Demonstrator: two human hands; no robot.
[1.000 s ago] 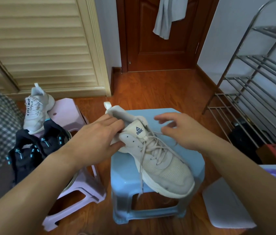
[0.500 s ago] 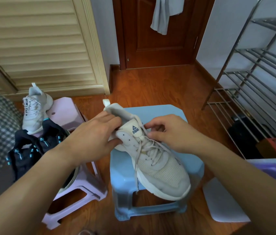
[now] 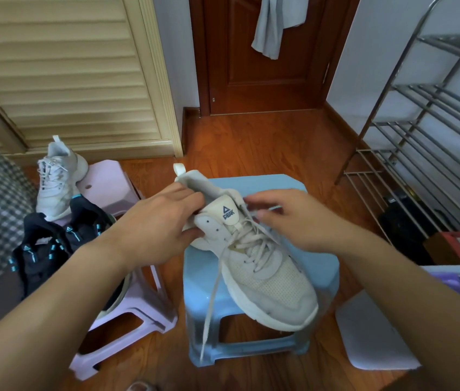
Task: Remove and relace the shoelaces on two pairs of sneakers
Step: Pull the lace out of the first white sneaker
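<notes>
On blue stool [image 3: 319, 266]: white sneaker [image 3: 265, 272], toe toward viewer; left hand [image 3: 161, 221] grips collar, right hand [image 3: 293, 218] pinches lace [image 3: 272, 208].

The right hand [image 3: 293, 218], which had hovered apart above the white sneaker [image 3: 254, 249], came down onto the top lace [image 3: 268, 211] beside the tongue and pinched it.

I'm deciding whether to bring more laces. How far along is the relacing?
Nothing looks finished. In hand: the white sneaker on the blue stool is laced, one lace end hanging loose; the left hand holds its heel, and the right hand pinches the lace at the top. Left: the other white sneaker, laced, and the black pair.
</notes>
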